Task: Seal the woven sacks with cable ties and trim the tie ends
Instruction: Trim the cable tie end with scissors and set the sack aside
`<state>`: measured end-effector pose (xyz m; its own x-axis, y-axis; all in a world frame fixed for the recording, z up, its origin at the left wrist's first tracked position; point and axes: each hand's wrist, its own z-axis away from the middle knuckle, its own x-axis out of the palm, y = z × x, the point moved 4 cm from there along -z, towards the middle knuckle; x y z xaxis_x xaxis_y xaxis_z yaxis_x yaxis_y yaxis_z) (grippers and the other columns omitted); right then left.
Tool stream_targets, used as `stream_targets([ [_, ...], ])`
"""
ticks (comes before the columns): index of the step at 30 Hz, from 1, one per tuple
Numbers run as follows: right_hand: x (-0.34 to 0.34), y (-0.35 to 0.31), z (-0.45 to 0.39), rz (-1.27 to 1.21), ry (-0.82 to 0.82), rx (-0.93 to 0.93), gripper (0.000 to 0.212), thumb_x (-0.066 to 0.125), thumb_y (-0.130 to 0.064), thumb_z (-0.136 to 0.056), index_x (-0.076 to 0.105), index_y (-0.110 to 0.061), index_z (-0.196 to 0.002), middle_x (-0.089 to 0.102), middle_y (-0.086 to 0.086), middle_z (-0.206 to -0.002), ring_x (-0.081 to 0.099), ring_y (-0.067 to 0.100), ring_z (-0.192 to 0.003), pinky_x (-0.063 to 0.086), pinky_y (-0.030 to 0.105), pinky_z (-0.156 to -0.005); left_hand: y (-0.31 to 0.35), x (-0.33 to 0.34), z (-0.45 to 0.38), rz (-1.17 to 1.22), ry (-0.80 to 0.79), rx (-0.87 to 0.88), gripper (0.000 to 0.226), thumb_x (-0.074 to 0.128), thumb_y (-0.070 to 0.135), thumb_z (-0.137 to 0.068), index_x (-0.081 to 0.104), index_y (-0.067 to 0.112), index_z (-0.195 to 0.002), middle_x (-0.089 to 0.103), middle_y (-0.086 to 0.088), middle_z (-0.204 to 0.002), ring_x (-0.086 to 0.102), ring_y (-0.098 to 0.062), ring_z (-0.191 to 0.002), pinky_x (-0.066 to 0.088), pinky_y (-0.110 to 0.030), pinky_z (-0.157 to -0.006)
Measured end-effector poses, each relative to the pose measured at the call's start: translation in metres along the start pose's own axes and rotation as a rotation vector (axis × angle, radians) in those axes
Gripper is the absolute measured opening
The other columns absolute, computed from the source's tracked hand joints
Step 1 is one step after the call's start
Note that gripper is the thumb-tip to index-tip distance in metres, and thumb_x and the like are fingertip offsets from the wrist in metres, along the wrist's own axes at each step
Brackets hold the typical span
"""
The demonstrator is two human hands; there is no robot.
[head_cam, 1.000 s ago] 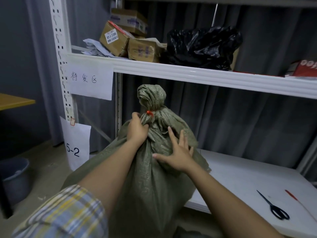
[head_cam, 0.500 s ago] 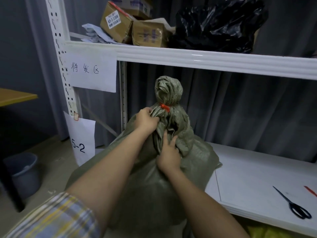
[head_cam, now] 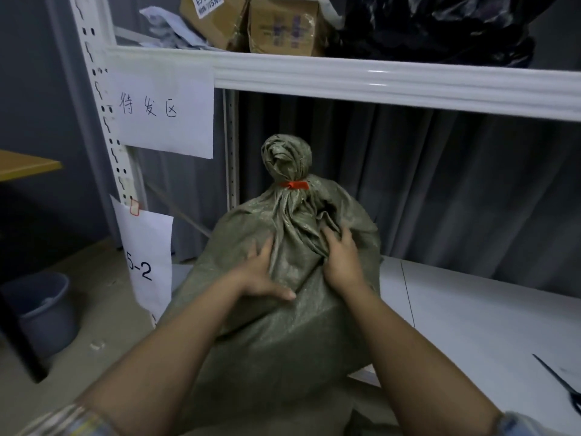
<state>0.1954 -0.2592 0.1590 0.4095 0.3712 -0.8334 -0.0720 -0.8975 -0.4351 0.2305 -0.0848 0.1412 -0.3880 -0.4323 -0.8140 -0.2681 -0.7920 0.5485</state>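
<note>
A full green woven sack (head_cam: 283,325) stands upright at the front edge of the white lower shelf (head_cam: 471,313). Its gathered neck is bound by a red cable tie (head_cam: 295,185), with a bunched knob of fabric above it. My left hand (head_cam: 262,273) lies flat on the sack's left shoulder, fingers spread and thumb pointing right. My right hand (head_cam: 341,258) grips a fold of the sack's fabric just below the neck. Black scissors (head_cam: 562,383) lie on the shelf at the far right edge, partly cut off.
A white upper shelf beam (head_cam: 377,80) carries cardboard boxes (head_cam: 251,23) and a black plastic bag (head_cam: 440,26). Paper labels (head_cam: 163,118) hang on the left upright. A grey bucket (head_cam: 41,309) stands on the floor at left, next to a wooden table edge (head_cam: 25,163).
My left hand has let go of the sack's neck and moved down to lie flat on its shoulder. My right hand has shifted to the right of the neck. The view has moved closer.
</note>
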Motion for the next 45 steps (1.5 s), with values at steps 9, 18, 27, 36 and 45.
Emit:
stream_targets([
  [9, -0.007, 0.028, 0.065, 0.133, -0.261, 0.094, 0.125, 0.064, -0.081, -0.054, -0.020, -0.051, -0.141, -0.031, 0.001, -0.153, -0.026, 0.036, -0.140, -0.004, 0.064, -0.111, -0.002, 0.010, -0.023, -0.159, 0.458, 0.045, 0.050, 0.039, 0.021, -0.093, 0.033, 0.030, -0.141, 0.047, -0.017, -0.135, 0.054, -0.038, -0.115, 0.045, -0.042, -0.096],
  [18, 0.019, 0.028, 0.042, 0.371, -0.342, -0.110, 0.113, 0.076, -0.041, -0.073, -0.007, -0.038, -0.148, 0.011, 0.000, -0.155, 0.009, 0.036, -0.141, 0.030, 0.049, -0.110, 0.011, 0.002, -0.046, 0.246, 0.545, 0.115, 0.044, 0.044, 0.008, -0.090, 0.035, 0.012, -0.133, 0.051, -0.016, -0.129, 0.052, -0.034, -0.116, 0.042, -0.037, -0.097],
  [27, 0.028, 0.022, -0.045, 0.411, -0.315, -0.169, 0.083, 0.068, -0.030, -0.084, 0.016, -0.032, -0.149, 0.020, 0.003, -0.153, 0.009, 0.042, -0.139, 0.026, 0.055, -0.110, -0.001, -0.005, -0.079, 0.159, 0.214, 0.051, 0.073, 0.044, 0.064, -0.086, 0.017, 0.036, -0.148, -0.010, 0.006, -0.159, -0.006, -0.026, -0.146, 0.005, -0.044, -0.119],
  [36, 0.059, 0.020, -0.079, 0.512, -0.090, -0.047, 0.058, 0.043, -0.014, -0.096, 0.018, -0.022, -0.148, 0.019, 0.011, -0.151, 0.007, 0.041, -0.141, 0.030, 0.058, -0.106, -0.018, 0.020, -0.105, -0.263, 0.115, -0.009, 0.115, 0.071, 0.029, -0.078, -0.025, 0.040, -0.142, -0.025, -0.003, -0.156, -0.008, -0.038, -0.144, 0.013, -0.061, -0.113],
  [45, 0.080, 0.035, -0.064, 0.653, 0.184, -0.133, 0.068, 0.082, -0.028, -0.056, 0.059, -0.024, -0.121, 0.058, 0.011, -0.113, 0.046, 0.030, -0.093, 0.044, 0.042, -0.077, -0.017, 0.033, -0.128, -0.403, 0.369, 0.023, 0.086, 0.057, 0.023, -0.090, -0.004, 0.035, -0.149, 0.017, -0.004, -0.156, 0.032, -0.034, -0.134, 0.039, -0.048, -0.099],
])
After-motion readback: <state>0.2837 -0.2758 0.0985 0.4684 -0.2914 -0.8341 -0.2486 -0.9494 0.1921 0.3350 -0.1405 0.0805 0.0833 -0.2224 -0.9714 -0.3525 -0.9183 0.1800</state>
